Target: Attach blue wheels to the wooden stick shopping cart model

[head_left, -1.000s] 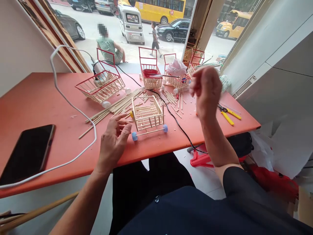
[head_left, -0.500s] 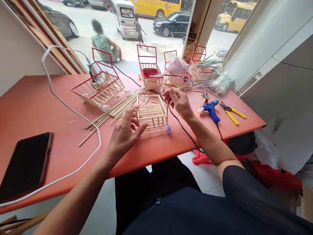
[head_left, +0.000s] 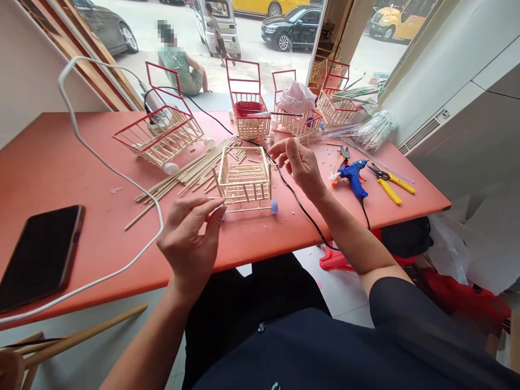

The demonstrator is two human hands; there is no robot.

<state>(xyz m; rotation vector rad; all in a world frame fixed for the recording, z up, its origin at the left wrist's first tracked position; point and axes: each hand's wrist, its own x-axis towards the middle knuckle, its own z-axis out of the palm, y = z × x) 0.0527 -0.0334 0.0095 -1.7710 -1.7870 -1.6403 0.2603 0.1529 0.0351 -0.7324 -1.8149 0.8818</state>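
Observation:
An unpainted model cart [head_left: 246,181] built from thin wooden sticks stands on the table in front of me, with small pale-blue wheels [head_left: 274,207] at its near side. My left hand [head_left: 190,233] pinches the cart's lower near-left corner between thumb and index finger, partly covering the wheel there. To the right of the cart, my right hand [head_left: 298,165] is raised with its fingers curled and thumb against them. Whatever those fingertips hold, if anything, is too small to make out.
Loose wooden sticks [head_left: 190,176] lie left of the cart. Red-trimmed finished carts [head_left: 160,132] line the back. At right are a blue glue gun [head_left: 352,176] and yellow-handled pliers [head_left: 390,184]. A phone [head_left: 40,254], white cable [head_left: 158,230] and black cord [head_left: 298,203] lie on the table.
My left hand has shifted from the cart's left side down to its lower near corner and closed into a pinch. My right hand stays beside the cart, fingers still curled.

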